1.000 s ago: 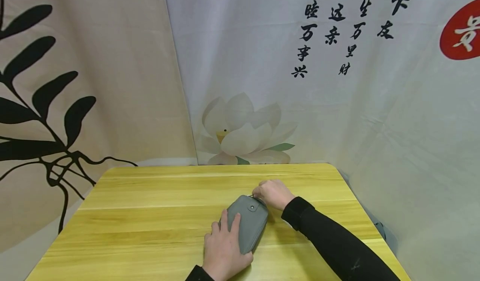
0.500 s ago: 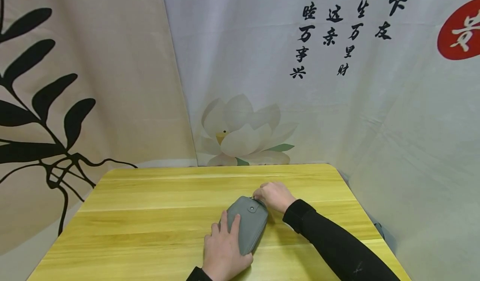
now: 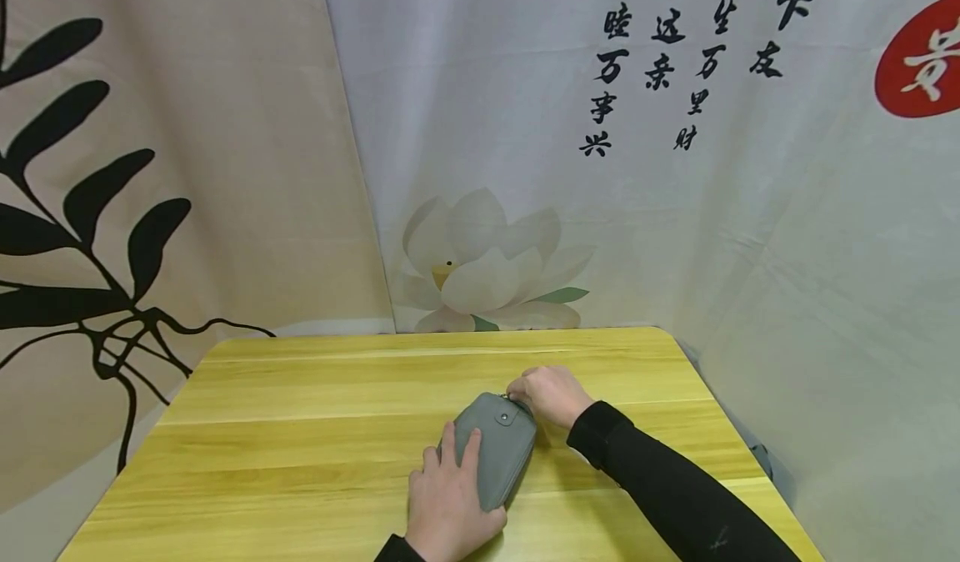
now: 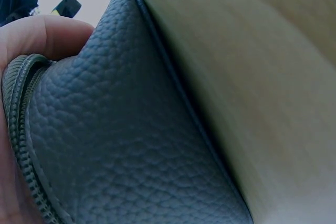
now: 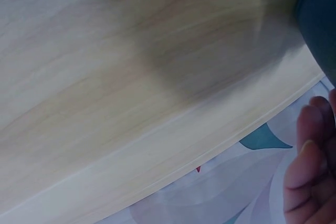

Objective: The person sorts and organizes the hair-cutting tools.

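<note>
A grey leather zip pouch (image 3: 504, 455) with a small snap tab (image 3: 507, 416) lies slanted on the wooden table. My left hand (image 3: 452, 495) holds it from the near left, fingers stretched over its face and thumb at its lower end. In the left wrist view, the pouch's pebbled side (image 4: 115, 119) and zip teeth (image 4: 26, 129) show against the hand. At the pouch's top corner my right hand (image 3: 553, 393) has curled fingers pinching what appears to be the zip pull, mostly hidden. The right wrist view catches curled fingertips (image 5: 304, 177) and a dark edge of the pouch (image 5: 321, 19).
The yellow wooden table (image 3: 300, 429) extends around both hands, its far edge close to a hanging cloth (image 3: 637, 237) printed with a lotus and writing. Another cloth (image 3: 255, 170) with dark leaves hangs at the left.
The head view has shifted very slightly. Both hands and the pouch hold almost the same position.
</note>
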Demonstrator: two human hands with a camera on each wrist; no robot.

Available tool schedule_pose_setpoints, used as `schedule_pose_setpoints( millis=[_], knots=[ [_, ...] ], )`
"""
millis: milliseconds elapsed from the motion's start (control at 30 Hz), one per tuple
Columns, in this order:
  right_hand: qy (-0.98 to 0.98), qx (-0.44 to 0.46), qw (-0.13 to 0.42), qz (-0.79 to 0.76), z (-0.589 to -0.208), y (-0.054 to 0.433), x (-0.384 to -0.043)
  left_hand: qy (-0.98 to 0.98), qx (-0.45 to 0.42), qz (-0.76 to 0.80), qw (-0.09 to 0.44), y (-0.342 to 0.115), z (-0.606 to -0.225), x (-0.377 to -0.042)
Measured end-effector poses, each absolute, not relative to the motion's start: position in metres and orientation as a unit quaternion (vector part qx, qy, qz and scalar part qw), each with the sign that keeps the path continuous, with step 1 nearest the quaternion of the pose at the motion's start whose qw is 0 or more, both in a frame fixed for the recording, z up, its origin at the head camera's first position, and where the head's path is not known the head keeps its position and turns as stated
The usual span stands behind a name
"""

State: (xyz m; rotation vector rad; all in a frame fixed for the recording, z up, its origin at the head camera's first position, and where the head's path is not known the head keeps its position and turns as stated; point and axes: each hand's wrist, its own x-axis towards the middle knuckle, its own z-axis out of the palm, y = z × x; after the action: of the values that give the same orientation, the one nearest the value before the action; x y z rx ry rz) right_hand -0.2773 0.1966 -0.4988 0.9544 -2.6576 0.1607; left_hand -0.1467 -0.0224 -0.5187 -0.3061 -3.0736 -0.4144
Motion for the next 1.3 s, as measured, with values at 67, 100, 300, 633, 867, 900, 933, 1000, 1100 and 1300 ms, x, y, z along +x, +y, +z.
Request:
schedule_pose_setpoints(
  millis=[67, 100, 300, 633, 867, 900, 933, 1000, 1100, 1300],
  knots=[
    [-0.929, 0.332, 0.153, 0.058, -0.4989, 0.1967, -0.2770, -0.986, -0.098, -0.133, 0.013, -0.0224, -0.5189, -0.1466],
    [-0.929, 0.332, 0.153, 0.059, -0.4990, 0.1967, -0.2767, -0.986, -0.098, -0.134, 0.013, -0.0224, -0.5191, -0.1466],
    [-0.930, 0.329, 0.155, 0.063, -0.5004, 0.1965, -0.2749, -0.986, -0.098, -0.137, 0.016, -0.0224, -0.5201, -0.1464],
    [-0.933, 0.318, 0.154, 0.070, -0.5023, 0.1974, -0.2713, -0.985, -0.098, -0.140, 0.016, -0.0220, -0.5199, -0.1465],
    [-0.934, 0.317, 0.149, 0.068, -0.5025, 0.1980, -0.2700, -0.985, -0.100, -0.140, 0.022, -0.0226, -0.5191, -0.1461],
    [-0.935, 0.316, 0.149, 0.068, -0.5028, 0.1982, -0.2700, -0.985, -0.100, -0.139, 0.023, -0.0227, -0.5191, -0.1461],
    [-0.934, 0.316, 0.150, 0.068, -0.5031, 0.1984, -0.2700, -0.985, -0.101, -0.138, 0.024, -0.0228, -0.5191, -0.1461],
    [-0.934, 0.315, 0.152, 0.069, -0.5038, 0.1989, -0.2700, -0.985, -0.102, -0.138, 0.028, -0.0229, -0.5194, -0.1461],
    [-0.934, 0.315, 0.156, 0.069, -0.5044, 0.1993, -0.2698, -0.984, -0.103, -0.139, 0.033, -0.0229, -0.5197, -0.1457],
    [-0.933, 0.316, 0.156, 0.070, -0.5045, 0.2008, -0.2681, -0.985, -0.101, -0.138, 0.029, -0.0227, -0.5193, -0.1460]
  ],
)
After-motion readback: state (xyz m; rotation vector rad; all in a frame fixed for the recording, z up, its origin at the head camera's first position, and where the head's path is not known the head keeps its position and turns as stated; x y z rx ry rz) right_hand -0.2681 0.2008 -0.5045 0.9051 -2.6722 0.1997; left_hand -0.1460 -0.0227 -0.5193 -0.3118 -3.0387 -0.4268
